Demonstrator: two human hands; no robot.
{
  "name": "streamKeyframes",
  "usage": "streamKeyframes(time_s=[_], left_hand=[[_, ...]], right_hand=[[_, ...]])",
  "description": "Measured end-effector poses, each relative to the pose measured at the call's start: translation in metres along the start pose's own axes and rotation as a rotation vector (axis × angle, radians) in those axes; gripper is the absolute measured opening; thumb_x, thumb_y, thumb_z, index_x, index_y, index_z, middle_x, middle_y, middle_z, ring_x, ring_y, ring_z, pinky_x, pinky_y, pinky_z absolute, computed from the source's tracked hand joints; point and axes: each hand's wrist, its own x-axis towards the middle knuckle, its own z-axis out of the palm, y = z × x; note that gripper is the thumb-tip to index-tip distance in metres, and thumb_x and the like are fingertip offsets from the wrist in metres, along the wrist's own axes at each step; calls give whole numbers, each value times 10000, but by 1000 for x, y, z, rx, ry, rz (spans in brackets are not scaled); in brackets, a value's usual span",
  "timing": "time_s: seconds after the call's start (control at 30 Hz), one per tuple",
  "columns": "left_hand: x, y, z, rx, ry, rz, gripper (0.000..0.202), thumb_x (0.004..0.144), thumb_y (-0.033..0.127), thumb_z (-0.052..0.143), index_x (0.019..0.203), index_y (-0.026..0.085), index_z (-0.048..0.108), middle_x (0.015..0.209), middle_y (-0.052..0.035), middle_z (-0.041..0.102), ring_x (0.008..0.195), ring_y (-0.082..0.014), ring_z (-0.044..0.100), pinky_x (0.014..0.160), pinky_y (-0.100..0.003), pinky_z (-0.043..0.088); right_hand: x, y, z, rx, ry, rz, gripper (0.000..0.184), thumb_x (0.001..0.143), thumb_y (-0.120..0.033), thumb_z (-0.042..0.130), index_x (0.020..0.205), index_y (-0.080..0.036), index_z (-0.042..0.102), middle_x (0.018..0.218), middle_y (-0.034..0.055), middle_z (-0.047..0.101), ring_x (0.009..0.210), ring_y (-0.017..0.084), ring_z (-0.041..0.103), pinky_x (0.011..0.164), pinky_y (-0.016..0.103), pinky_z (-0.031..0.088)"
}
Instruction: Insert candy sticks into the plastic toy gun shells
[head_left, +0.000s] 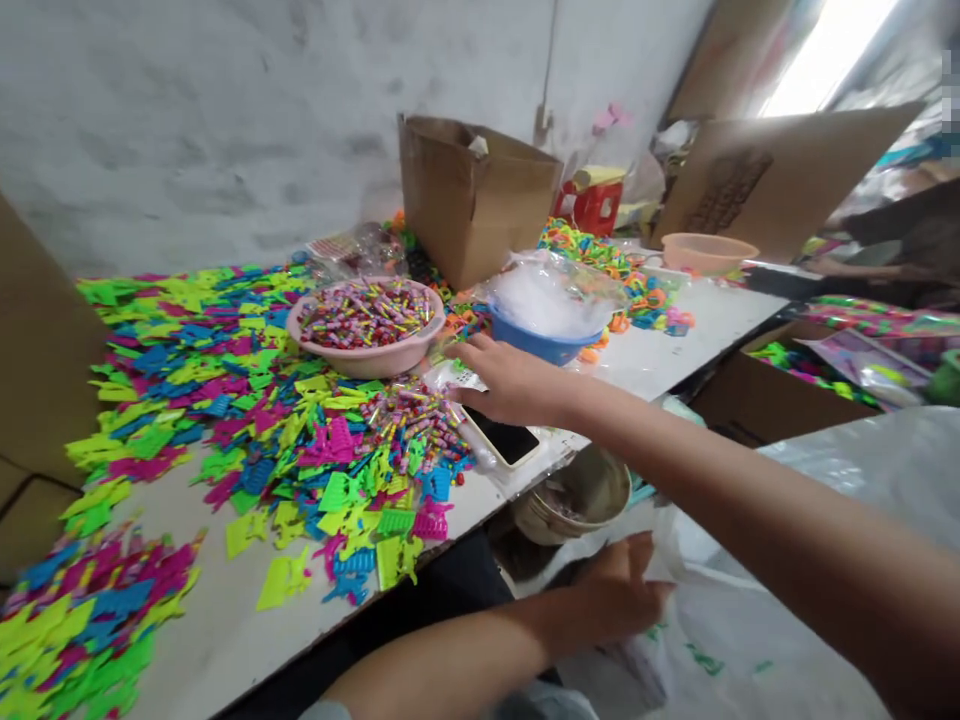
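Observation:
My right hand reaches across the table above a dark-screened phone, its fingers and thumb apart. Just beyond the fingertips are clear plastic packaging and a printed white piece; contact is hard to make out. A loose heap of small striped, crayon-like sticks lies beside the phone. More such sticks fill a pink basin. Below the table edge, my left hand is slightly blurred, with its fingers apart and no object visible in it. It is near a large white plastic bag.
Flat neon plastic pieces cover much of the table. A blue basin holds clear plastic bags. Behind stands a cardboard box. A bucket sits below the edge. At right, a person's arm shows beyond an open carton.

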Motion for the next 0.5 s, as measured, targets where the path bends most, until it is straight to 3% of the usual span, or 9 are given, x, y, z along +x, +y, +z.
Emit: streamKeyframes(time_s=[0.03, 0.1, 0.13, 0.2, 0.27, 0.37, 0.43, 0.5], left_hand=[[-1, 2, -2, -4, 3, 6, 434, 763, 231, 685, 1196, 213, 665, 1109, -75, 745, 1085, -298, 662, 1000, -416, 518], [-3, 6, -5, -18, 14, 32, 411, 754, 290, 719, 1155, 202, 689, 1094, -73, 751, 1092, -306, 659, 993, -427, 523], [-4, 8, -6, -28, 23, 40, 412, 752, 321, 728, 1143, 196, 693, 1116, -81, 746, 1104, -315, 654, 994, -439, 521], [-6, 9, -8, -55, 27, 37, 413, 769, 390, 712, 1133, 197, 694, 1171, -93, 731, 1141, -325, 639, 1023, -463, 499], [-5, 7, -9, -88, -13, 20, 426, 790, 464, 673, 1121, 197, 693, 1177, -99, 730, 1160, -326, 632, 1055, -482, 472], [2, 1, -10, -106, -59, -5, 480, 796, 534, 640, 1102, 169, 695, 1164, -125, 732, 1169, -337, 631, 1090, -507, 435], [8, 1, -11, -86, -44, -16, 474, 818, 529, 616, 1112, 165, 692, 1195, -130, 720, 1235, -338, 590, 1150, -518, 353], [14, 6, -12, -64, -28, -23, 453, 840, 496, 600, 1139, 165, 682, 1225, -130, 709, 1284, -332, 554, 1174, -519, 309]], right_hand=[[-24, 3, -11, 47, -36, -48, 332, 981, -364, 512, 1279, -231, 574, 1156, 106, 668, 987, 253, 654, 845, 369, 505], [-88, 12, -31, 159, -135, 29, 277, 1001, -419, 458, 1119, -273, 661, 980, 52, 715, 834, 212, 670, 734, 323, 519], [-124, 15, -37, 202, -149, 107, 290, 988, -474, 467, 1069, -289, 676, 970, 43, 722, 817, 210, 675, 703, 314, 526], [-195, 17, -36, 187, -104, 269, 358, 919, -569, 552, 1151, -316, 656, 1077, 58, 717, 926, 248, 682, 773, 351, 544], [-255, 12, -20, 66, -60, 390, 483, 807, -645, 660, 1169, -325, 653, 1140, 83, 702, 1038, 315, 656, 897, 453, 517], [-318, -1, 20, -195, 43, 599, 419, 792, -615, 688, 1117, -353, 648, 1176, 88, 686, 1157, 393, 594, 1048, 647, 350], [-348, -3, 48, -347, 230, 750, 446, 836, -556, 664, 1230, -369, 574, 1310, 110, 605, 1281, 412, 497, 1107, 685, 245], [-375, 2, 72, -450, 506, 928, 628, 846, -560, 646, 1392, -329, 437, 1417, 161, 486, 1351, 422, 412, 1111, 678, 254]])
